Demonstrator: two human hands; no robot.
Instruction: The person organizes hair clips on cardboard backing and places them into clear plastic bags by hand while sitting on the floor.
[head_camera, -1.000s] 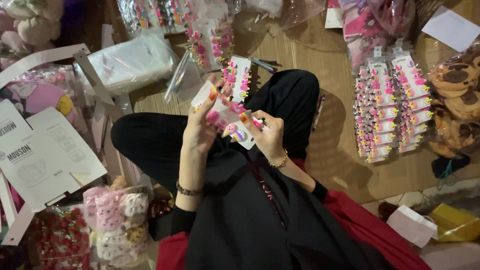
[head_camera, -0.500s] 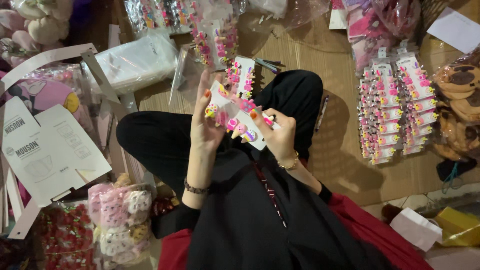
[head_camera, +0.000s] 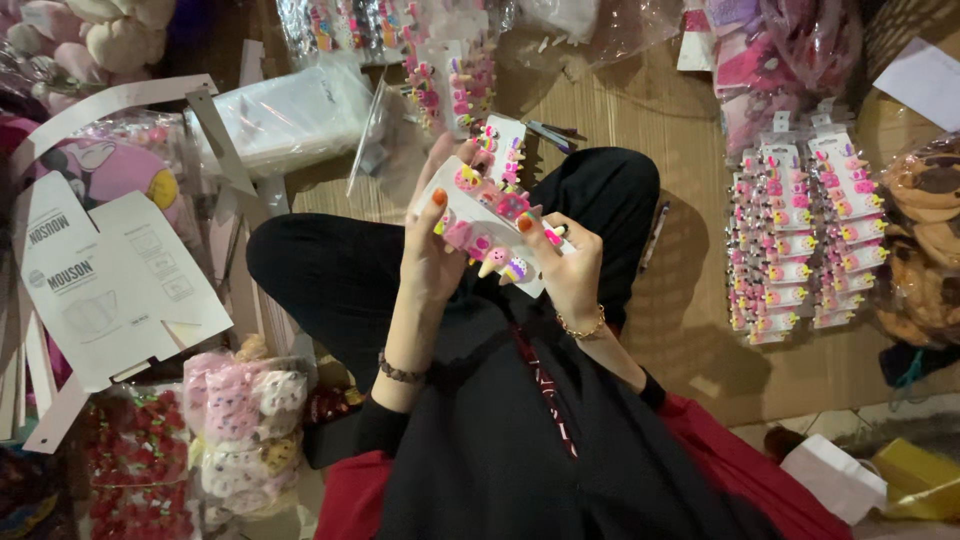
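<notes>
I sit cross-legged in black clothes on a brown floor. My left hand (head_camera: 432, 250) holds a white card of small colourful hair clips (head_camera: 490, 230) by its left end. My right hand (head_camera: 568, 268) grips the card's right end, thumb pressed on a pink clip. Both hands hover above my knee. A second clip card (head_camera: 502, 150) stands just beyond the held one, near my left fingertips.
Rows of clip cards (head_camera: 800, 230) lie on the floor at right. A stack of clear bags (head_camera: 285, 115) sits at upper left, a flat white carton (head_camera: 105, 280) at left, bagged plush items (head_camera: 240, 430) at lower left, more clip packs (head_camera: 440, 60) ahead.
The held card has tilted and shifted slightly right and up; my left thumb now rests on its left end. The view has drifted a little.
</notes>
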